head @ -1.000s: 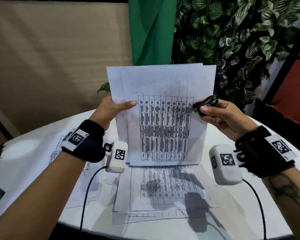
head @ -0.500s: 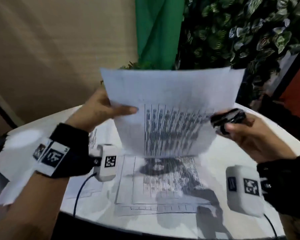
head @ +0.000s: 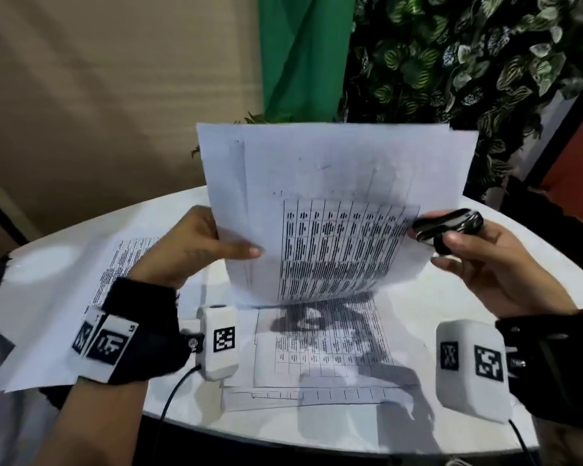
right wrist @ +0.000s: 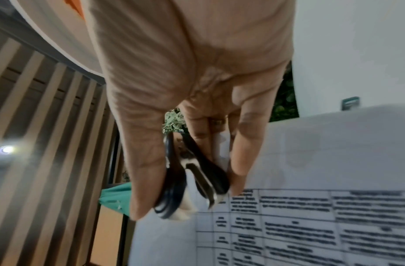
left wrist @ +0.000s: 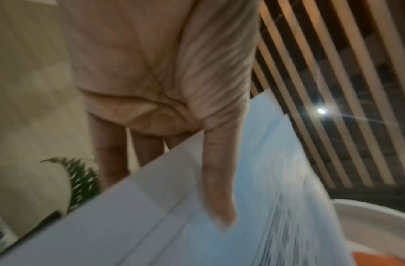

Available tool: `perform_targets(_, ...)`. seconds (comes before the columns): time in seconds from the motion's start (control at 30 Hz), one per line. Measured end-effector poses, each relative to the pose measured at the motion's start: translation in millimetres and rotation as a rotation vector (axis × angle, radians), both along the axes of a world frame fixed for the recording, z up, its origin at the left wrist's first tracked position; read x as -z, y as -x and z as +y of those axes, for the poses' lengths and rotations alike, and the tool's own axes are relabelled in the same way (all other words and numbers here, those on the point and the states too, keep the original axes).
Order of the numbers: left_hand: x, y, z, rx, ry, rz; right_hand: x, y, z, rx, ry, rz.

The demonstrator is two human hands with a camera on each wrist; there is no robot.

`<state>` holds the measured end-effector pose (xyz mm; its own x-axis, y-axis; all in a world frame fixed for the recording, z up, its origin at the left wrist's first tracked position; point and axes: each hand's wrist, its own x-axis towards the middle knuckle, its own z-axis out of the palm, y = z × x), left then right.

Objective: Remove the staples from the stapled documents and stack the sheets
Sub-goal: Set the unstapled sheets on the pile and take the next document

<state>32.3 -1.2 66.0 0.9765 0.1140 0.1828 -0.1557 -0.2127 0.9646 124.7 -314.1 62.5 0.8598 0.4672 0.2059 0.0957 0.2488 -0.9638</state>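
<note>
The round white worktop (head: 485,331) carries two lots of printed paper: a loose spread of white sheets with tables (head: 58,297) toward its left edge, and a flat pile of white tabled sheets (head: 317,358) near the front edge at the middle, which looks like the stack being built. Above that pile, the bundle of white printed sheets (head: 334,213) is held nearly upright, its bottom edge touching or just over the pile; I judge it is being squared or lowered onto the stack. At least two sheets show at its top edge, slightly offset. No staple can be made out.

The left hand (head: 196,250) pinches the bundle's left edge, thumb across the front and fingers behind, steadying it. The right hand (head: 485,264) is curled round a small black and silver staple remover (head: 448,225) held against the bundle's right edge; in the right wrist view the tool sits between thumb and fingers, and whether those fingers also nip the paper is unclear. Keeping the tool in hand probably saves picking it up again.
</note>
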Motion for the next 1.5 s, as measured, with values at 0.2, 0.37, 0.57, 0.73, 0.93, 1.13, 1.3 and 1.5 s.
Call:
perform_targets(0.2, -41.6, -17.9, -11.8, -0.154, -0.106, -0.379, -37.2, -7.0, 2.4, -0.028, -0.181, -0.227)
perform_targets(0.37, -12.0, -19.7, 4.5, -0.249, -0.156, -0.331, -7.8, 1.2, 2.1, -0.006, -0.098, -0.153)
perform_targets(0.57, 31.8, 5.2, -2.0, -0.041, -0.003, 0.110, 42.7, 14.0, 8.8, 0.023, 0.104, 0.087)
perform_targets(0.73, 18.6, 7.0, -14.9, -0.363, 0.171, -0.191, 51.8, 23.3, 8.1, -0.012, 0.106, 0.123)
perform_targets(0.93, 2.8, 7.0, -32.7, -0.461, -0.111, -0.214, 56.8, 29.0, 3.1, -0.007, -0.026, 0.159)
perform_targets(1.13, -6.8, 8.9, -41.2, -0.488, -0.539, -0.294, 58.6, 29.2, -0.9, -0.009, -0.053, 0.190)
perform_targets(1.3, -29.7, 0.4, -43.4, -0.307, -0.665, -0.228, 55.3, 27.9, -4.9, -0.037, -0.041, 0.168)
perform_targets(1.5, -36.0, -2.1, -47.7, 0.057, -0.294, 0.008, 55.0, 27.6, -6.0, -0.007, -0.052, 0.177)
